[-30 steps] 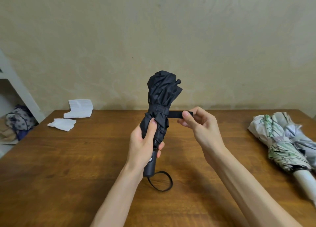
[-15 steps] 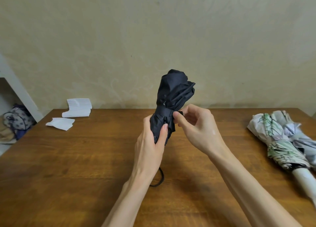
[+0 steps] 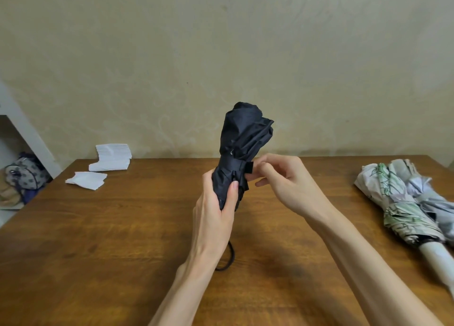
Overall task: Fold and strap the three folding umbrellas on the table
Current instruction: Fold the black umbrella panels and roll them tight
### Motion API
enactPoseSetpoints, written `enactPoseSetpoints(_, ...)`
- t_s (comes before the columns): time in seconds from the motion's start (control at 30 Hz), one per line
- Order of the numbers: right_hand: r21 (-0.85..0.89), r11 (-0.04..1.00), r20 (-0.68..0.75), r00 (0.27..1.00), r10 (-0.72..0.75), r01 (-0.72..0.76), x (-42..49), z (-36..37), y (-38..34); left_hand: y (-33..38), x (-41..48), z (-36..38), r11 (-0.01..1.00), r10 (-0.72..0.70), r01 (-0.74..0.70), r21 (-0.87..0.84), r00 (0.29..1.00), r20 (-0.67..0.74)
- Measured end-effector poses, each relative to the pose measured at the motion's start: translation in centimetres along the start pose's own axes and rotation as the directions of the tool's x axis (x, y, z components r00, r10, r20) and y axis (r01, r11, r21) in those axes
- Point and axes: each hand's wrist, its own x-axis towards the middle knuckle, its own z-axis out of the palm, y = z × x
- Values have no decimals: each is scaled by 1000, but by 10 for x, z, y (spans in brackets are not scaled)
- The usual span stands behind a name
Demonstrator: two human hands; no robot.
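A folded black umbrella [image 3: 243,139] stands upright above the middle of the wooden table [image 3: 122,227]. My left hand [image 3: 216,217] grips its lower half, hiding the handle; the black wrist loop [image 3: 229,259] hangs below. My right hand [image 3: 282,180] pinches the end of the black strap [image 3: 250,167], which is wound round the canopy. Two more folded umbrellas lie at the right edge: a white and green leaf-print umbrella [image 3: 398,207] with a white handle, and a pale grey-blue umbrella [image 3: 432,202] beside it.
White folded papers [image 3: 111,157] and a white cloth or paper [image 3: 86,180] lie at the table's far left. A white shelf [image 3: 14,129] with a patterned bag [image 3: 23,173] stands left of the table. A beige wall rises behind.
The strap, held out to the right a second ago, has been wound round the canopy. The umbrella shifted right and both hands rose with it; the handle is now hidden.
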Motion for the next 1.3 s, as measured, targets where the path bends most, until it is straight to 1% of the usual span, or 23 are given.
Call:
enactPoseSetpoints(0.17,80,997,-7,1000,25,-25,-3,-2,-4,-2,0,0,1000,-4,4,-27,1000,0)
enactPoseSetpoints(0.23,30,999,-36,999,31,-30,-2,1,-1,-2,-1,0,998,-22,23,-58,1000,14)
enactPoseSetpoints(0.3,-11,1000,-88,996,2,-3,0,5,3,-3,-1,1,988,-67,74,-139,996,51)
enactPoseSetpoints(0.4,42,999,-129,992,9,-4,1,5,8,1,0,2,926,-177,205,-316,978,113)
enactPoseSetpoints(0.47,79,997,-147,989,13,-1,0,3,7,4,1,2,885,-202,244,-398,969,145)
enactPoseSetpoints(0.57,111,994,-151,988,26,-9,0,0,8,7,1,0,794,-261,329,-512,944,203)
enactPoseSetpoints(0.67,116,993,-144,989,35,-18,0,-3,10,4,1,-2,731,-316,390,-560,921,229)
enactPoseSetpoints(0.77,80,997,-145,989,0,11,-1,-4,9,3,3,-6,712,-316,416,-566,909,271)
enactPoseSetpoints(0.8,65,998,-148,989,-12,22,-1,-4,9,2,3,-6,714,-311,423,-558,906,288)
enactPoseSetpoints(0.87,38,999,-127,992,-30,35,-1,-1,10,-1,5,-5,753,-292,406,-517,911,290)
enactPoseSetpoints(0.97,-30,997,-69,995,-72,70,-1,4,12,-7,5,-1,841,-241,332,-427,937,253)
enactPoseSetpoints(1.03,-64,994,-48,995,-92,89,-1,6,11,-10,5,0,882,-211,289,-372,948,237)
enactPoseSetpoints(1.1,-93,992,-60,994,-95,89,-1,8,11,-11,3,2,910,-186,253,-330,957,223)
enactPoseSetpoints(1.3,-144,989,-111,993,-45,29,-4,9,3,-11,-3,7,964,-102,138,-226,981,165)
